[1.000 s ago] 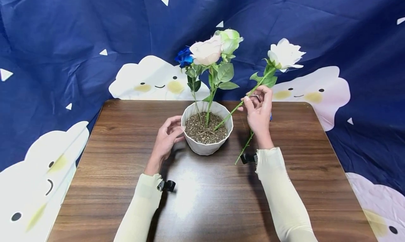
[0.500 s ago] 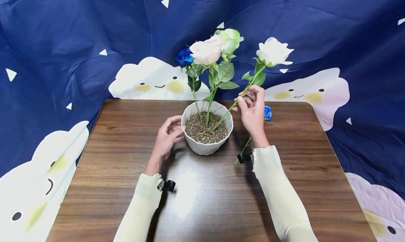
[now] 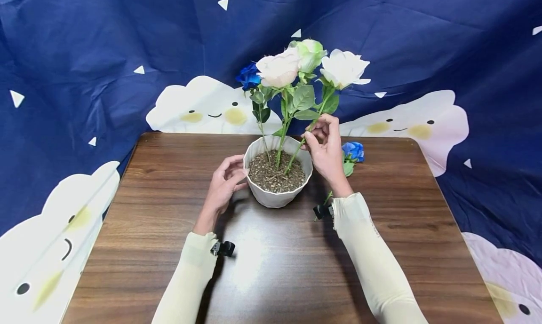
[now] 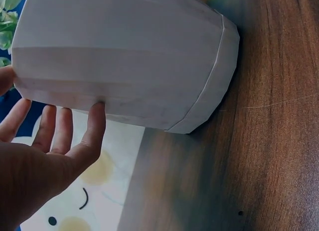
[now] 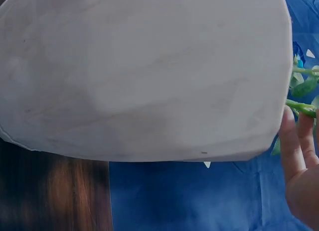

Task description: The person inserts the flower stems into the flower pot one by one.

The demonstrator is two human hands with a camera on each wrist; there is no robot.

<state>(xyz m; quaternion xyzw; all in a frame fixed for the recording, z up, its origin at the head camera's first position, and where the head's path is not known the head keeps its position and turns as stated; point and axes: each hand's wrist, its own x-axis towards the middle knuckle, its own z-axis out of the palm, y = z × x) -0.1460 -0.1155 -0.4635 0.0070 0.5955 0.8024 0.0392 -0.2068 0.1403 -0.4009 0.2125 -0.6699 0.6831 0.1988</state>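
Observation:
A white faceted flower pot [image 3: 277, 200] filled with soil stands on the table. A blue rose [image 3: 248, 75], a pale pink rose [image 3: 277, 69] and a green-white rose [image 3: 310, 53] rise from it. My left hand [image 3: 222, 185] rests its fingertips against the pot's left side, thumb at the rim. In the left wrist view the fingers [image 4: 93, 126] touch the pot's wall, loosely spread. My right hand [image 3: 326, 152] pinches the green stem of a white flower [image 3: 344, 69] over the right rim; the stem slants down to the soil. In the right wrist view the pot hides part of the stem.
Another blue rose [image 3: 353, 152] lies on the brown wooden table [image 3: 271, 277] right of the pot, its stem partly hidden under the right forearm. A dark blue cloth with white clouds [image 3: 203, 105] hangs behind the table.
My right hand has moved left with the white flower, bringing it more upright and close to the other roses. The lying blue rose now shows more. My left hand stays at the pot.

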